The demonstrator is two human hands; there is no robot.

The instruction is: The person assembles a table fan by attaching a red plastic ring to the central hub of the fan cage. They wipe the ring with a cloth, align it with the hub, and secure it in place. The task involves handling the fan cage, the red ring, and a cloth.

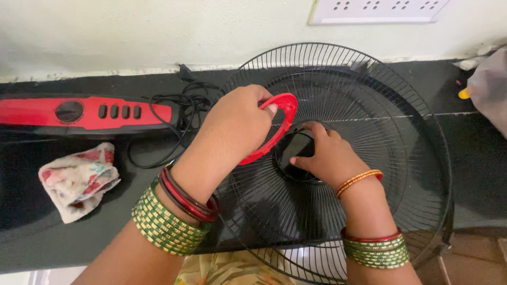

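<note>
Nearest me I see both forearms stacked with green and red bangles, reaching away over the near edge of a black counter point(31, 248). A black wire fan grille point(380, 174) lies flat on that counter, overhanging its near edge. My right hand point(327, 158) rests on the grille's middle, fingers curled down around the black round hub point(294, 150) at its centre; I cannot tell whether they actually pinch it or only press on it. Just left of it and a little higher, my left hand point(235, 126) is closed firmly on a red plastic ring point(280, 124), which it holds tilted on edge above the hub, its lower rim close to the right hand's fingertips.

To the left, near the counter's front, a crumpled floral cloth point(79, 179) lies well apart from both hands. Farther back, a long red panel with black buttons and a dial point(87, 112) lies along the counter, and a tangled black cord point(174, 113) sits between it and the grille. Farthest off, a white socket plate point(377, 10) is on the wall.
</note>
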